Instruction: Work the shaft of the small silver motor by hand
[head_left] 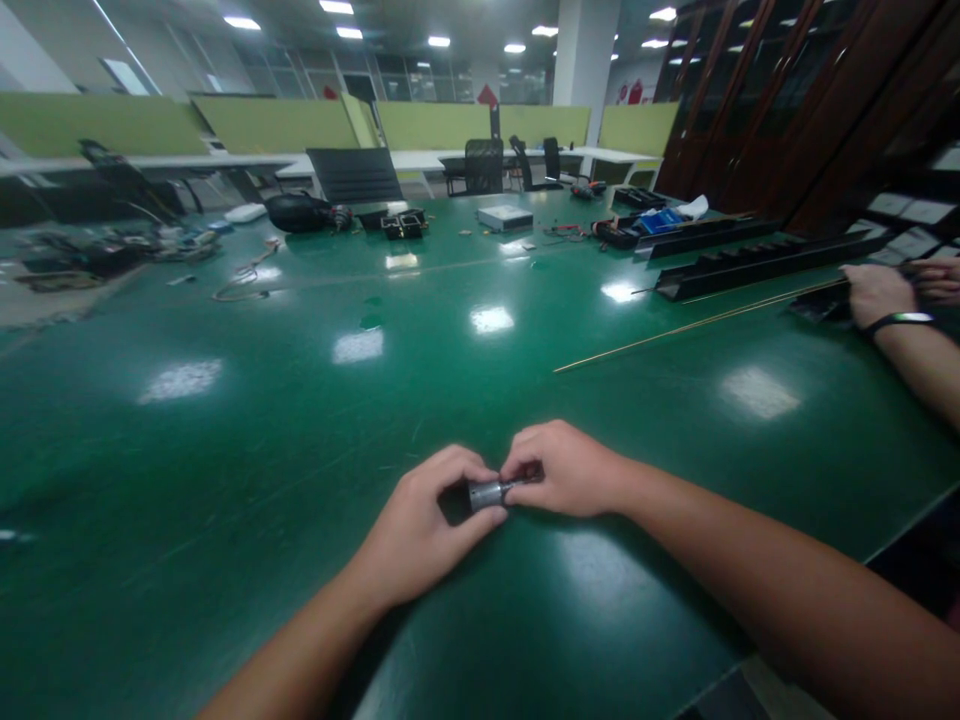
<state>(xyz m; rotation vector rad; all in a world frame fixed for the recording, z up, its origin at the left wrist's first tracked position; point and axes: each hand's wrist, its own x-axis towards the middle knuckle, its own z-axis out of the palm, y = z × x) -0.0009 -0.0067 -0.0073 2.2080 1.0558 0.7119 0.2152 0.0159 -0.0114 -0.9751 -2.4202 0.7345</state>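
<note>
Over the green tabletop (247,470), your left hand (420,515) pinches a small metal cylinder (486,495) between thumb and fingers, apparently steadying it. Your right hand (559,470) pinches its narrow end, probably for fine control. Farther right, a thin golden rod (630,348) points toward another person's hand (881,295), whose grip you cannot tell.

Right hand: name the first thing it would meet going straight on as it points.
The right hand would probably first meet the silver metal cylinder held in the left hand, though depth is unclear.
</note>
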